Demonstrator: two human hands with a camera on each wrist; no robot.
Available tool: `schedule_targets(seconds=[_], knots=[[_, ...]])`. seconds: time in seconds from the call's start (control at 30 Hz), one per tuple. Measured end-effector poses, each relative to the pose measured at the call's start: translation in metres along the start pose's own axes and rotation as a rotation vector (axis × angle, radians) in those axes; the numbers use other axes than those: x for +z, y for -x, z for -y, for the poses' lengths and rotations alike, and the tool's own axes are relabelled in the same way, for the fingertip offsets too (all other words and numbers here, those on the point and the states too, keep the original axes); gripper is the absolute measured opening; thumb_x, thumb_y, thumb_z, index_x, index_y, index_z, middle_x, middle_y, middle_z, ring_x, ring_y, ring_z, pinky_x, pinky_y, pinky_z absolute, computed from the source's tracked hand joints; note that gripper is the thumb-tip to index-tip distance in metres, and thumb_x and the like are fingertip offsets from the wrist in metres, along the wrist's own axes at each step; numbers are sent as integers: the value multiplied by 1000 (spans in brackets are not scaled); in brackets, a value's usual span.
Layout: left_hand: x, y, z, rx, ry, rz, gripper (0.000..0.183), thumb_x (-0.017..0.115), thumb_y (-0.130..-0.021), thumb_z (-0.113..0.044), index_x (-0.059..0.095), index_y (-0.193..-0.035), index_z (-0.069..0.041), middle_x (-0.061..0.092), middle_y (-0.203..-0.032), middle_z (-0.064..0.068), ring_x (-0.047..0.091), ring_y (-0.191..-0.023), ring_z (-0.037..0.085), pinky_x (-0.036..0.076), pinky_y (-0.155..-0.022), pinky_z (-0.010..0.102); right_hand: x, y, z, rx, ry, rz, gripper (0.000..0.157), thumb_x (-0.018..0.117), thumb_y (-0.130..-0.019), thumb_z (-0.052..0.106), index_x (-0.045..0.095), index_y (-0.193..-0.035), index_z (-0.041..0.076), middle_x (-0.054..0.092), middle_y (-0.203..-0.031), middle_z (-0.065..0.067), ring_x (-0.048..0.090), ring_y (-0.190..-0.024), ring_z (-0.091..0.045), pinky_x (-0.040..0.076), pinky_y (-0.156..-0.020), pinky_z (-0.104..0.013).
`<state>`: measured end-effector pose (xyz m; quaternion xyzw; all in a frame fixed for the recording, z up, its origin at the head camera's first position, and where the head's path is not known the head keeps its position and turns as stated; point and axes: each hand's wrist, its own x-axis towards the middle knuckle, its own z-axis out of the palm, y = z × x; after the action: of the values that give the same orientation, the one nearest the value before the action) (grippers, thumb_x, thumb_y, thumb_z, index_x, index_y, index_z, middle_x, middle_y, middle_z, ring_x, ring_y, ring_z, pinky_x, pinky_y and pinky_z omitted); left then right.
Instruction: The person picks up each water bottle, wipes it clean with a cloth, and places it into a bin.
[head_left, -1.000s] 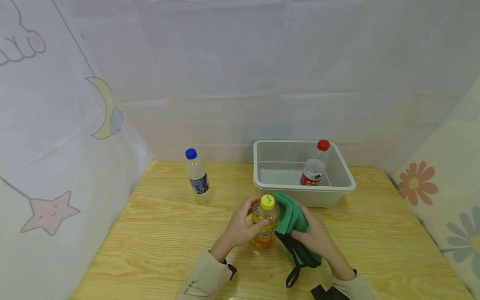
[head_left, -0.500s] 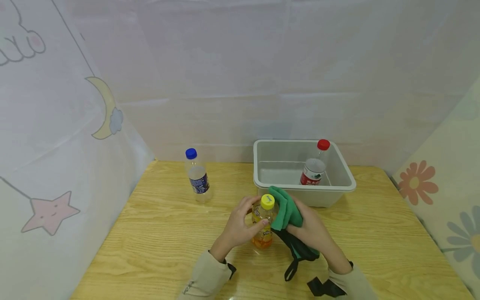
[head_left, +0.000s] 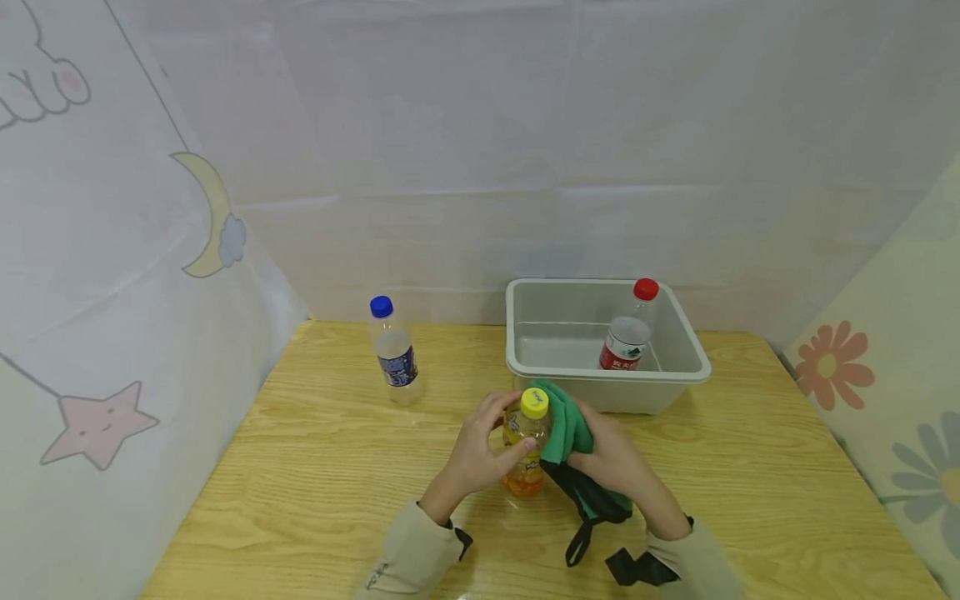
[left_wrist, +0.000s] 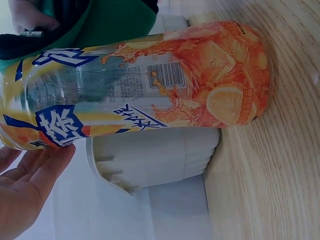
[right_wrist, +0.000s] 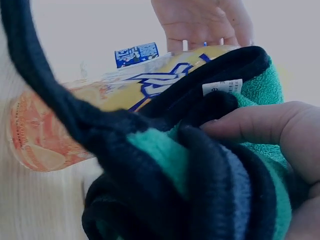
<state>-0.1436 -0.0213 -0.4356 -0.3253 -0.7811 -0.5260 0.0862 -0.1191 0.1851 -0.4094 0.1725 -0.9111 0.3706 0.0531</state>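
A clear plastic drink bottle (head_left: 524, 477) with a yellow cap and an orange-and-yellow label stands upright on the table in the head view. My left hand (head_left: 477, 450) grips its left side, thumb across the front. My right hand (head_left: 611, 450) holds a folded green cloth (head_left: 568, 429) with black edging against the bottle's right side. A black hanging loop trails from the cloth below that hand. The left wrist view shows the bottle's label (left_wrist: 220, 75) with orange slices, fingertips (left_wrist: 57, 152) at its upper part. Up close in the right wrist view, the cloth (right_wrist: 270, 120) overlaps the bottle (right_wrist: 45, 130).
Behind the hands stands a pale grey plastic bin (head_left: 600, 392), with a red-capped bottle (head_left: 624, 346) inside at its right. A blue-capped bottle (head_left: 397, 362) is upright on the wooden table (head_left: 315, 483) to the left. Printed white sheets (head_left: 450, 150) enclose the table's back and sides.
My right hand has moved slightly left with the green cloth, the cloth's top rising and then lowering along the bottle's side. My left hand and the bottle have stayed in place.
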Motion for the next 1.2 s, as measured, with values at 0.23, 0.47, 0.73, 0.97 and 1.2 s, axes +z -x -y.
schedule_targets(seconds=[0.23,0.47,0.73,0.97,1.2], knots=[[0,0,0,-6,-3,2,52,65,-84,-23,46,-131,-7,51,-119,7,51,-109,23,50,-83,35,11,0,-13,75,-76,45,68,70,-67,-5,44,-129,-2,60,-108,-18,56,-92,-28,46,-76,-43],[0,0,-2,-10,-12,13,53,64,-85,-25,45,-131,-8,50,-120,6,50,-111,21,49,-84,37,29,2,-25,65,-184,46,61,70,-67,-7,49,-123,-3,61,-106,-16,56,-92,-28,47,-79,-44],[0,1,-2,-16,-6,15,53,63,-85,-26,44,-132,-8,49,-123,7,50,-111,23,49,-84,37,44,4,-39,13,-127,21,55,72,-64,-5,54,-116,0,63,-100,-11,57,-86,-22,48,-72,-38],[0,0,-2,-29,8,13,53,64,-85,-24,45,-131,-8,49,-123,7,50,-111,23,49,-84,37,52,4,-45,29,-65,73,49,71,-63,-2,55,-110,0,63,-92,-10,57,-78,-19,48,-65,-34],[1,0,-2,-32,4,12,53,63,-85,-25,45,-131,-8,49,-122,7,49,-112,22,49,-84,37,59,5,-50,54,-20,91,55,72,-63,-1,53,-114,1,64,-90,-10,57,-74,-17,46,-61,-31]])
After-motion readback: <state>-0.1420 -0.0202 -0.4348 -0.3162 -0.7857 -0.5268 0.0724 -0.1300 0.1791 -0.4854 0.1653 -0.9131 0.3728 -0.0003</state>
